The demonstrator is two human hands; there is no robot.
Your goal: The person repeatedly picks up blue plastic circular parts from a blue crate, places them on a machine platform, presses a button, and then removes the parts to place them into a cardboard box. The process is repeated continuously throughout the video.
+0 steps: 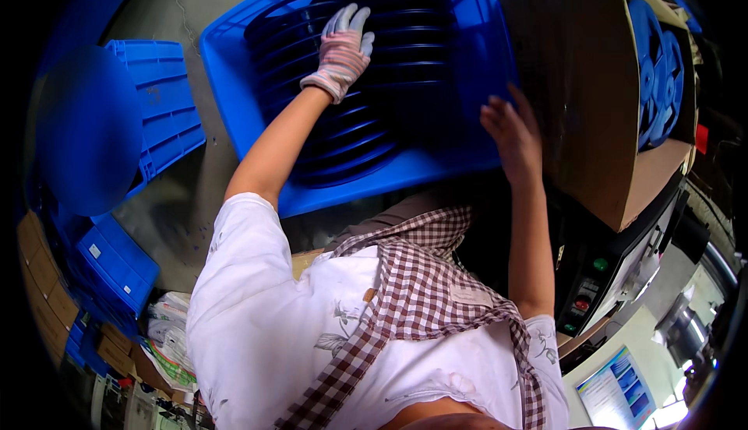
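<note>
A large blue plastic bin stands in front of me, holding rows of dark round discs packed on edge. My left hand wears a striped glove with pale fingers. It reaches over the discs with its fingers stretched out; whether the fingertips touch a disc I cannot tell. Bare and slightly blurred, my right hand is by the bin's right side, fingers apart and nothing visible in them.
To the right, a cardboard box holds blue spoked wheels. Below it sits a dark machine panel with green and red buttons. Blue crates and a blurred blue round object are at the left, above cardboard boxes.
</note>
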